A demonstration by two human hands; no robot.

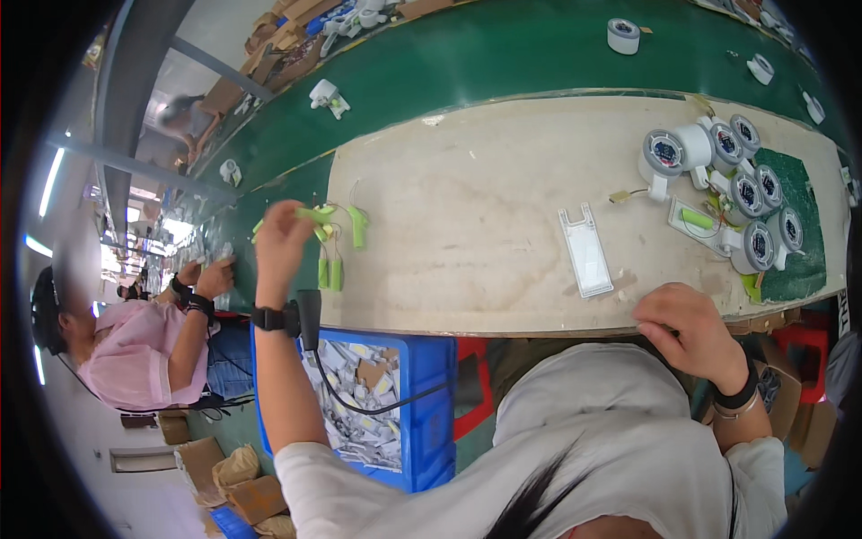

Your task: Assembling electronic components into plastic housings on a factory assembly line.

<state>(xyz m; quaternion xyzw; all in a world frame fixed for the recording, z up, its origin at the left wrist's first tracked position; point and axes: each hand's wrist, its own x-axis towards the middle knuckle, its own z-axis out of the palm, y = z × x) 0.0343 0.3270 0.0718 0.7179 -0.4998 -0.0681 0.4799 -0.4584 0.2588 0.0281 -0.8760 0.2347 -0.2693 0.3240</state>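
Observation:
My left hand (282, 241) is at the left end of the pale work board, its fingers pinched round a green cylindrical battery (314, 215). Beside it lie several more green batteries (358, 228) with thin wires, some partly hidden by the hand. My right hand (690, 331) rests at the board's front edge, loosely curled, thumb apart from the fingers and nothing visible in it. Just beyond it lies a flat white plastic panel (589, 256) with two prongs at its far end.
At right, several round white-and-grey units (664, 153) cluster near another green battery (697, 218) on a white part. A green conveyor belt (521, 54) runs behind, carrying scattered white parts. Below the board stands a blue crate (431, 395) of white pieces. A co-worker (135, 350) sits at left.

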